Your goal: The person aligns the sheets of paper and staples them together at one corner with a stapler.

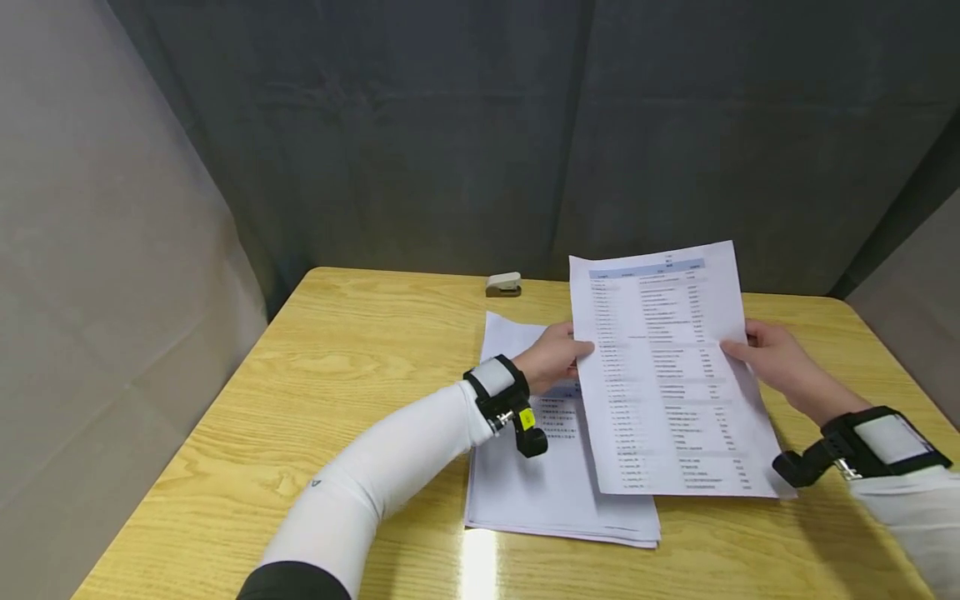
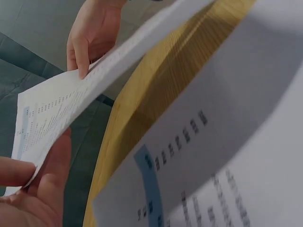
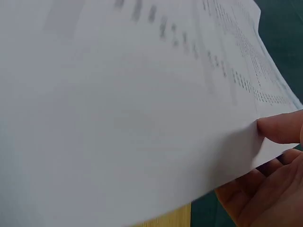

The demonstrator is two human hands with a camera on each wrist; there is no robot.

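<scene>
A printed sheet (image 1: 667, 375) with rows of small text is held up above the wooden table (image 1: 337, 375), tilted toward me. My left hand (image 1: 555, 354) pinches its left edge, thumb on top. My right hand (image 1: 776, 362) pinches its right edge the same way. In the left wrist view the sheet (image 2: 66, 101) runs between my left hand (image 2: 33, 189) and my right hand (image 2: 92, 35). In the right wrist view my thumb (image 3: 279, 130) presses on the sheet (image 3: 132, 118). Below lies a stack of printed pages (image 1: 547, 475).
A small beige stapler (image 1: 503, 284) sits at the table's far edge, left of the sheet. Dark grey curtain (image 1: 480, 133) closes the back; a lighter fabric wall (image 1: 97, 275) stands at the left. Bare wood stretches left of the stack.
</scene>
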